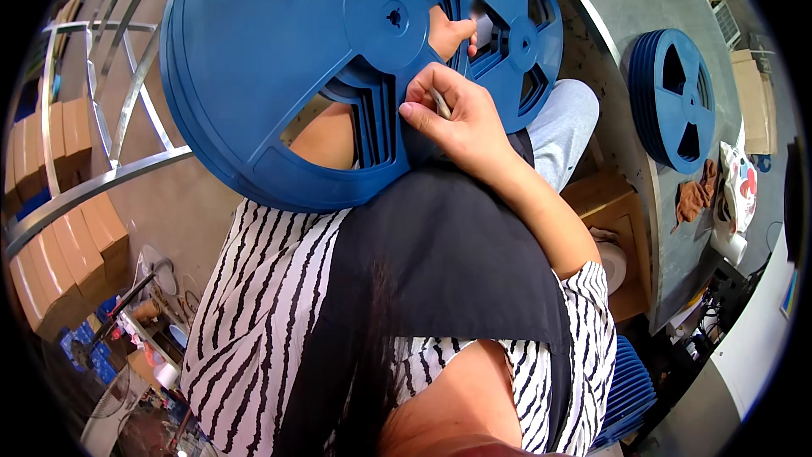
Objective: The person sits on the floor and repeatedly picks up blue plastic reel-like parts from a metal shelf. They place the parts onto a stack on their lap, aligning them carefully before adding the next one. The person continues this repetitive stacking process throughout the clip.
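Observation:
A stack of large blue plastic reels point(262, 59) leans across my lap, flat faces toward me, with wedge-shaped cutouts round a central hub. My left forearm passes behind the stack and shows through a cutout. My left hand point(451, 32) comes out at the right side, fingers curled at the reels; part of it is hidden. My right hand point(457, 110) is closed, its thumb and fingertips against the near right edge of the front reel. A small greyish thing point(441, 103) shows inside its curled fingers; its kind is unclear.
More blue reels point(516, 42) stand just beyond my right hand. On the grey table point(630, 0) to the right are another reel stack point(672, 101), a brown cloth point(696, 197) and a white plastic bag point(737, 190). A metal frame point(127, 171) and cardboard boxes point(72, 258) are at left.

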`<state>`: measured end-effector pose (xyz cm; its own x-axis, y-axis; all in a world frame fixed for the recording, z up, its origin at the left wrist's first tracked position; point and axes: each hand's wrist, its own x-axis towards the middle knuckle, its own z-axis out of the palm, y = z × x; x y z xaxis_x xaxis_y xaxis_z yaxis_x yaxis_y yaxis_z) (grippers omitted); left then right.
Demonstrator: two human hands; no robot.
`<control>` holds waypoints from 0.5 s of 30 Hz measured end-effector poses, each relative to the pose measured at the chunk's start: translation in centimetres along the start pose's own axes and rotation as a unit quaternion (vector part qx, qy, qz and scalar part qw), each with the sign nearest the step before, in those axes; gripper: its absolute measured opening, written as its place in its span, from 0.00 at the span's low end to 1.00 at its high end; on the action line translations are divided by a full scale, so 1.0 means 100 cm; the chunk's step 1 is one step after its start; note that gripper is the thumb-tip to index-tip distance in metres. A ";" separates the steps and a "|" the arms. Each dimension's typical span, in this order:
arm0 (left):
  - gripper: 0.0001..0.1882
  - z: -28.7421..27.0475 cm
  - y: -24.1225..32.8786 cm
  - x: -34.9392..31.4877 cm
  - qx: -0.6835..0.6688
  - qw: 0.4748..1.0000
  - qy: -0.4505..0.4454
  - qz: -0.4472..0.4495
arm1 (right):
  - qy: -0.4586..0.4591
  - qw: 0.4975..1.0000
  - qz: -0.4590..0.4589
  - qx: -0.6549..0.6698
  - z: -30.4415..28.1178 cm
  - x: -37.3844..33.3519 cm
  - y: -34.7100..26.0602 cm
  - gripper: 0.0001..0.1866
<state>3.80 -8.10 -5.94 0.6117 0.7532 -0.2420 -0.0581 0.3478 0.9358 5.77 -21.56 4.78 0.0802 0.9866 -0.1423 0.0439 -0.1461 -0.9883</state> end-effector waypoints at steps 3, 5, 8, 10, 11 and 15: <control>0.01 0.001 -0.001 -0.001 0.000 1.000 0.005 0.020 | 0.000 1.000 -0.005 -0.002 0.001 -0.001 0.001 0.08; 0.01 0.003 0.000 -0.001 0.006 1.000 0.012 0.010 | 0.001 0.999 -0.024 -0.024 0.001 -0.001 0.002 0.08; 0.01 0.003 0.002 -0.004 -0.006 1.000 0.011 0.023 | -0.007 1.000 -0.007 -0.005 0.003 0.000 0.006 0.06; 0.01 0.002 0.000 -0.005 -0.017 0.999 0.016 0.028 | -0.013 1.000 0.003 0.012 0.002 -0.001 0.008 0.06; 0.01 0.002 0.000 -0.005 -0.024 0.999 0.018 0.030 | -0.019 0.999 0.009 0.031 0.001 -0.001 0.007 0.06; 0.03 0.005 0.001 -0.004 0.043 0.999 0.020 0.001 | -0.011 0.999 0.007 0.045 0.001 -0.002 0.006 0.08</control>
<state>3.94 -8.63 -5.60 0.5797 0.7761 -0.2483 0.0097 0.2982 0.9545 5.73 -21.85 4.17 0.0573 0.9859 -0.1570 -0.0467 -0.1544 -0.9869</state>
